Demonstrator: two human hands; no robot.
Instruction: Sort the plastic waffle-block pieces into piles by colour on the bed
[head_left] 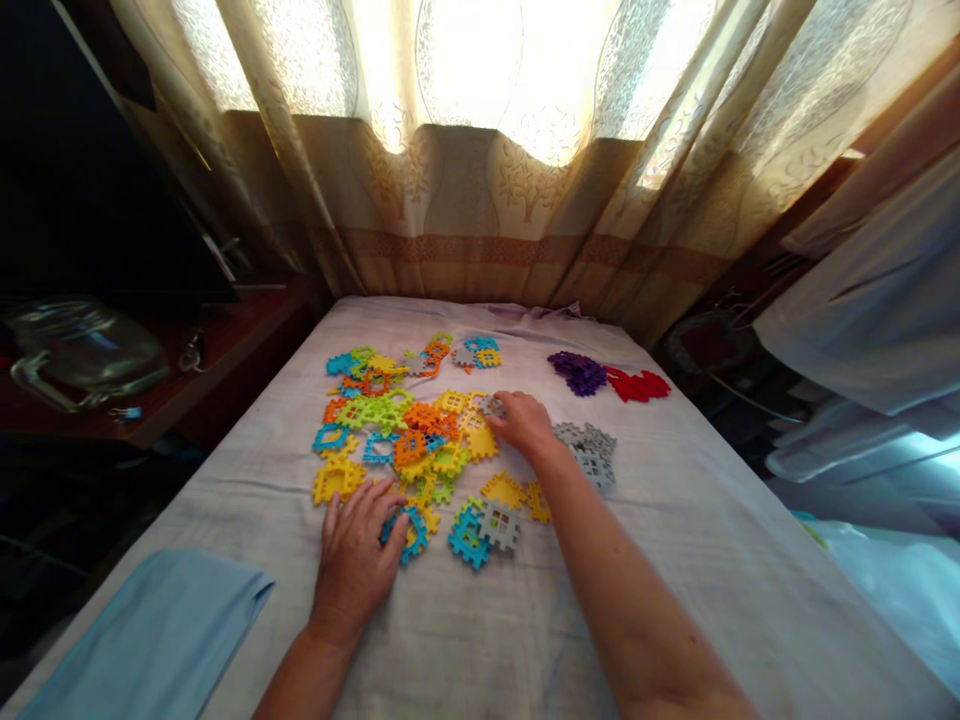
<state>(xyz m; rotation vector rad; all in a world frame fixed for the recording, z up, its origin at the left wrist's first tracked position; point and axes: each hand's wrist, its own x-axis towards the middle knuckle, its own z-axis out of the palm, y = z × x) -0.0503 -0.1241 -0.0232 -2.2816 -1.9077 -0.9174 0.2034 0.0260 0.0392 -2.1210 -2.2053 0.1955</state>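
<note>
My right hand [523,424] is over the right side of a mixed pile of plastic interlocking pieces [431,420], its fingers pinched on a grey interlocking piece [491,405]. Low on the left, my left hand [361,548] rests with fingers extended on the sheet, holding nothing. Its thumb and fingertips are by a blue-rimmed piece [417,535] and some yellow ones. Nearer to me than the pile lie a blue piece [468,535] and a grey windowed piece [501,524] overlapping it. Grey pieces form a heap [592,455] beyond my right forearm.
Purple pieces [577,372] and red pieces [637,385] lie grouped at the back right. A folded light blue cloth [157,630] is at the front left. Left of the bed, a glass jug [86,350] stands on a brown cabinet [255,330]. Curtains [480,200] hang behind.
</note>
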